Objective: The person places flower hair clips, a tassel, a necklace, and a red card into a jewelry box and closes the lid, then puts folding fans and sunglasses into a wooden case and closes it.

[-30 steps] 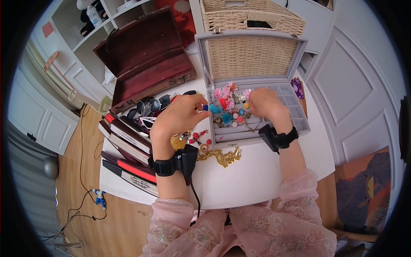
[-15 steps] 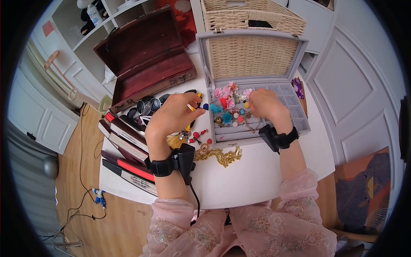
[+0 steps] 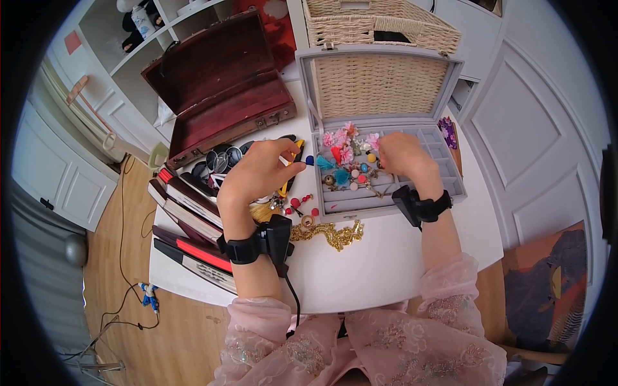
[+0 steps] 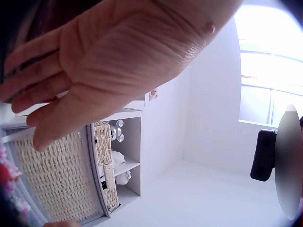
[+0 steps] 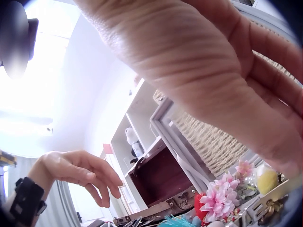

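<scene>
The left hand (image 3: 257, 170) hovers above the dark glasses and a yellow-and-black item (image 3: 297, 161), its fingers relaxed, slightly bent and empty. A small blue piece (image 3: 309, 160) lies just past its fingertips, at the left edge of the grey compartment box (image 3: 367, 210). Over the box's middle, the right hand (image 3: 405, 156) hangs with loosely bent fingers, their tips partly hidden. Beside its thumb in the right wrist view is a yellow pompom (image 5: 267, 180). Pink flowers (image 3: 346, 154), teal tassels (image 3: 342, 177) and small beads lie in the box's left half.
An open dark-red case (image 3: 225, 116) stands behind the glasses (image 3: 225, 159). Books (image 3: 193, 212) are stacked at left. A gold chain (image 3: 338, 238) and red beads (image 3: 295, 202) lie in front of the box. Behind its raised lid is a woven basket (image 3: 380, 26).
The left hand has let go of the blue piece and drawn back left, fingers parted. The right hand has shifted slightly right, away from the yellow pompom.
</scene>
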`<state>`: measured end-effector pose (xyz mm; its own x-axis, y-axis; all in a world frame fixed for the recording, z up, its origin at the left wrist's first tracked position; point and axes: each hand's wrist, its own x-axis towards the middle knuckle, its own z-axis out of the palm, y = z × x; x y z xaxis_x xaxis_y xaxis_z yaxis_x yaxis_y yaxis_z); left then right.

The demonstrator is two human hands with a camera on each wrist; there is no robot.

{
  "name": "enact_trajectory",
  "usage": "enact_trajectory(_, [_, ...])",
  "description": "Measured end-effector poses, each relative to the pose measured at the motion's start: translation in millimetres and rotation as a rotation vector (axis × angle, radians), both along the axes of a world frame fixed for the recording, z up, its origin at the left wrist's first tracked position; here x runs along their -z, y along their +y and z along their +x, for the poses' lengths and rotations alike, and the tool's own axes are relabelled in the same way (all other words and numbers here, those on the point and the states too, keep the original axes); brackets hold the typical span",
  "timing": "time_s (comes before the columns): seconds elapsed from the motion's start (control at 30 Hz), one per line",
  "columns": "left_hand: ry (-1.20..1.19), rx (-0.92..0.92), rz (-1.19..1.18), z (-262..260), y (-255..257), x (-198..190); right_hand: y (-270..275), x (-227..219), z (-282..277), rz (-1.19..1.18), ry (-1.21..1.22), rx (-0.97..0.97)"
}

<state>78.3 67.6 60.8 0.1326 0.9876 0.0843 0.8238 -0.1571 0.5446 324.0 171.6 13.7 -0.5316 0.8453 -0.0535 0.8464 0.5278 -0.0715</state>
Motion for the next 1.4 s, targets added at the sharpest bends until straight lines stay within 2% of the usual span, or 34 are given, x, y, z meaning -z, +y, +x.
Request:
enact_trajectory(0.1, [-0.002, -0.005, -0.001, 0, 0, 0, -5, -1, -3, 0.109, 0.023, -0.019])
enact_trajectory(0.17, [-0.006, -0.009, -0.001, 1, 0, 1, -13, -5, -13, 0.205, 0.122, -0.180])
enact_trajectory(0.2, [-0.007, -0.007, 0.002, 1, 0, 0, -18, -5, -19, 0.205, 0.122, -0.179])
enact_trajectory(0.27, [-0.007, -0.004, 0.004, 0, 0, 1, -29, -5, -34, 0.083, 0.281, -0.319])
enact_trajectory(0.3, [-0.012, -0.002, 0.012, 0, 0, 2, -35, -4, -42, 0.083, 0.281, -0.319])
enact_trajectory(0.37, [-0.017, 0.000, 0.020, -1, 0, 2, -47, 1, -57, 0.061, 0.292, -0.484])
enact_trajectory(0.47, [0.027, 0.003, 0.011, -1, 0, 1, -63, 8, -68, -0.015, 0.280, -0.551])
enact_trajectory(0.6, [-0.027, 0.002, 0.040, -3, -2, 0, -60, 28, -75, -0.051, 0.242, -0.577])
enact_trajectory(0.87, [-0.031, 0.012, 0.053, -3, -3, 0, -74, 44, -86, 0.214, 0.262, -0.620])
enact_trajectory(1.3, [-0.022, 0.001, 0.035, -2, -2, 0, -74, 36, -86, 0.050, 0.231, -0.612])
enact_trajectory(1.4, [-0.021, 0.006, 0.046, -3, -3, 0, -61, 21, -74, 0.086, 0.330, -0.570])
